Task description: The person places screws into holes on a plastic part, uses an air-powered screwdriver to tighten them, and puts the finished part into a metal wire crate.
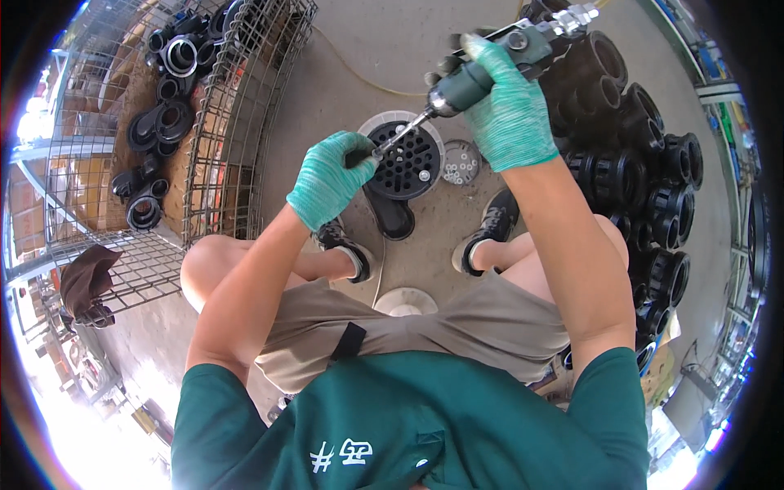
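Observation:
In my right hand point(514, 114), gloved in green knit, is a dark green air screwdriver point(474, 84), its long silver bit slanting down to the left. My left hand point(333, 175), gloved alike, is closed at the bit's tip; what its fingers pinch is too small to make out. Beneath the bit lies a round black plastic part point(400, 175) with a perforated face and a rounded arm toward me, on a pale round support point(435, 140). A shiny metal piece point(424, 175) sits on that face. Just right is a round dish point(461, 162) of small pale pieces.
A wire cage point(237, 122) with black plastic fittings point(171, 122) stands at the left. Many similar black fittings point(629, 171) are piled at the right. A thin hose point(351, 73) crosses the floor beyond. Between my feet and knees is a pale round object point(406, 301).

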`<state>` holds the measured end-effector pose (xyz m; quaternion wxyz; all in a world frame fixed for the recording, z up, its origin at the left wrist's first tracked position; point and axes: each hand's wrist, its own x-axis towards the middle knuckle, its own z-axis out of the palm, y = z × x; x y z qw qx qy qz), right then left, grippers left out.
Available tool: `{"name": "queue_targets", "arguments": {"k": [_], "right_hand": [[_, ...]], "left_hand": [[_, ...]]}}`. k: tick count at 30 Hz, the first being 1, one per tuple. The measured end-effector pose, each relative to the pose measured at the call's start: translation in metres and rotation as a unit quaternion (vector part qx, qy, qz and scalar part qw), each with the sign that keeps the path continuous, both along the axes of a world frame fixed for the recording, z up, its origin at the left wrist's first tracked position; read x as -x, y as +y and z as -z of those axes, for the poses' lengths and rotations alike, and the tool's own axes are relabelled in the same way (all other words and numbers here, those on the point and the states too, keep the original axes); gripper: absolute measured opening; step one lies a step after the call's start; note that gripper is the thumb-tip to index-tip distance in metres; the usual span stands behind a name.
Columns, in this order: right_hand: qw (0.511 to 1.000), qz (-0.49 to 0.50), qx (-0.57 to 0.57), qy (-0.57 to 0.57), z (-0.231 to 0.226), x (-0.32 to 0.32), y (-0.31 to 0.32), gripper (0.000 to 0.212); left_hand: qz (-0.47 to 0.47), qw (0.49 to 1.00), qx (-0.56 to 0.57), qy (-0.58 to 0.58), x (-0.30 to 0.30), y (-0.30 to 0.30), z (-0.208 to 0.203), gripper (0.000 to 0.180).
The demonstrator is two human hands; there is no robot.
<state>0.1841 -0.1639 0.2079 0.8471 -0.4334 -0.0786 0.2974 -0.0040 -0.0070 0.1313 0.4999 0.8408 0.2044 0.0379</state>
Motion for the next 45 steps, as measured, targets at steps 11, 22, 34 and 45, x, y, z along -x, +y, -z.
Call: {"name": "queue_targets", "arguments": {"k": [11,22,34,45], "right_hand": [[0.999,-0.008,0.033,-0.035,0.033,0.030,0.014,0.025],[0.997,-0.023,0.026,-0.062,0.041,0.047,0.017,0.025],[0.964,-0.135,0.045,-0.224,0.025,0.072,0.022,0.024],[0.924,-0.217,0.074,-0.305,0.023,0.090,0.034,0.025]], "left_hand": [[0.068,0.978,-0.188,0.057,-0.003,0.002,0.030,0.022],[0.061,0.982,-0.167,0.057,0.002,0.001,0.044,0.022],[0.079,0.995,-0.049,0.031,0.011,0.012,0.058,0.047],[0.116,0.991,0.056,0.022,0.000,0.021,0.097,0.098]]}}
